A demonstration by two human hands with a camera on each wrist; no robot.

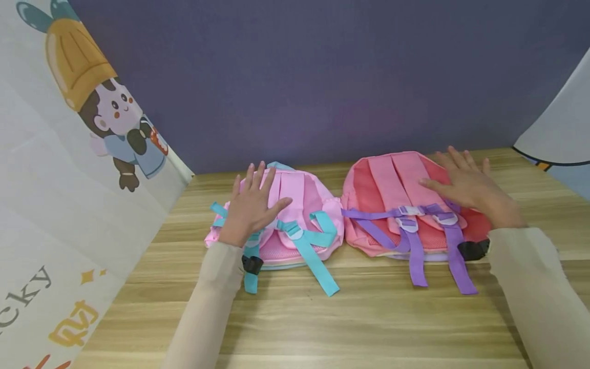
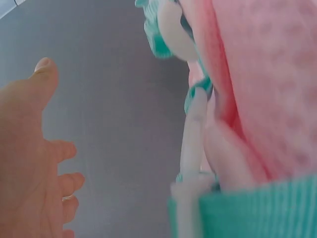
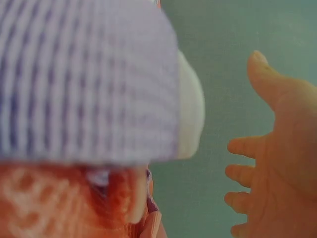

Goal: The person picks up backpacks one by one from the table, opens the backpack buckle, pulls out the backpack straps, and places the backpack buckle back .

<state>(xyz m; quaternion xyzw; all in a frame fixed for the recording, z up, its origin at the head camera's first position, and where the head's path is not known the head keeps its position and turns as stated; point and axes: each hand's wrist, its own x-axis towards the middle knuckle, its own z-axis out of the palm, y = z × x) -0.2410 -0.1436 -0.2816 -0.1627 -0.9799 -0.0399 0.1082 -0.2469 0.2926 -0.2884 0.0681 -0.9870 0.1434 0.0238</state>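
Two small backpacks lie side by side on the table with their strap sides up. A light pink backpack [image 1: 318, 197] with turquoise straps is on the left; a coral-pink backpack [image 1: 364, 189] with purple straps is on the right. My left hand [image 1: 251, 207], palm down and fingers extended, is over the left part of the light pink one. Over the right part of the coral one, my right hand [image 1: 470, 187] is spread with the thumb out. Both wrist views show a gap between the palm and the backpack. Neither hand holds anything.
The wood-grain table [image 1: 369, 323] stretches toward me in front of the backpacks. A dark blue-grey panel [image 1: 322, 77] stands behind them. At the left is a white printed sheet [image 1: 37, 169] with a cartoon figure; another white printed surface [image 1: 567, 123] is at the right.
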